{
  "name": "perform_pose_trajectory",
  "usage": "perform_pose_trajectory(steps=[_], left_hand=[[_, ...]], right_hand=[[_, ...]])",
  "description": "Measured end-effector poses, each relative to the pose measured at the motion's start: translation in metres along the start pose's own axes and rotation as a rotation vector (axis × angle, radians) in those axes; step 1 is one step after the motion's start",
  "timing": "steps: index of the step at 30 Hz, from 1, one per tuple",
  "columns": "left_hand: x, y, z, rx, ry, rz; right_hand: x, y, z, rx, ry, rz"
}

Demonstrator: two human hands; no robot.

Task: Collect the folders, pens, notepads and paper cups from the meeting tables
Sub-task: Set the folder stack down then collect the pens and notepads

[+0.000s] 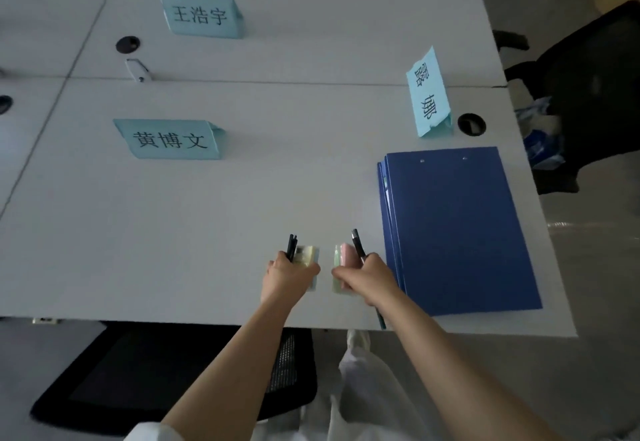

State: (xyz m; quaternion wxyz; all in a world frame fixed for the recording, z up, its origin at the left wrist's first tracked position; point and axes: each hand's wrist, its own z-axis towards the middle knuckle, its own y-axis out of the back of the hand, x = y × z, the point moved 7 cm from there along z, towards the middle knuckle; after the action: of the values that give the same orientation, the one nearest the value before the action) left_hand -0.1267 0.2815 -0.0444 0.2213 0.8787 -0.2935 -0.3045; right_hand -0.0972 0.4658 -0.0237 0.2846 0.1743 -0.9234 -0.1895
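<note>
Near the front edge of the tabletop (173, 233), two dark pens (292, 246) and a small notepad (306, 257) are held together in the left hand (289, 272); its grip is closed around them. One pen (358, 245) and a pastel notepad (343, 267) are clasped in the right hand (370, 276), likewise closed. The stacked blue folders (457, 229) lie just beside the right hand, uncollected. No paper cups are seen. With both hands full, a pen could probably be dropped, or a pad let slip, if the folders are attempted without the bundles being merged first.
</note>
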Motion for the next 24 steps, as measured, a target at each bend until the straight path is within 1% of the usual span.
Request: perform_pose_trajectory(steps=[3,6,12,16,19,22,24], left_hand=[[-0.012,-0.005,0.008,-0.064,0.039,0.040],[-0.021,-0.006,0.018,-0.104,0.061,0.069],[-0.031,-0.010,0.034,-0.124,0.029,0.185],[-0.029,-0.012,0.036,-0.140,0.000,0.222],[-0.029,-0.013,0.035,-0.121,-0.005,0.169],[-0.026,-0.012,0.037,-0.079,-0.008,0.081],[-0.024,-0.009,0.036,-0.059,-0.010,0.063]], right_hand=[[0.010,0.007,0.022,0.001,0.023,-0.064],[0.018,0.009,0.037,0.017,0.013,-0.077],[0.020,0.003,0.057,-0.035,-0.047,-0.094],[0.019,-0.001,0.060,-0.090,-0.046,-0.145],[0.020,-0.001,0.060,-0.111,-0.035,-0.139],[0.019,0.006,0.058,-0.103,-0.008,-0.090],[0.017,0.011,0.054,-0.091,0.010,-0.067]])
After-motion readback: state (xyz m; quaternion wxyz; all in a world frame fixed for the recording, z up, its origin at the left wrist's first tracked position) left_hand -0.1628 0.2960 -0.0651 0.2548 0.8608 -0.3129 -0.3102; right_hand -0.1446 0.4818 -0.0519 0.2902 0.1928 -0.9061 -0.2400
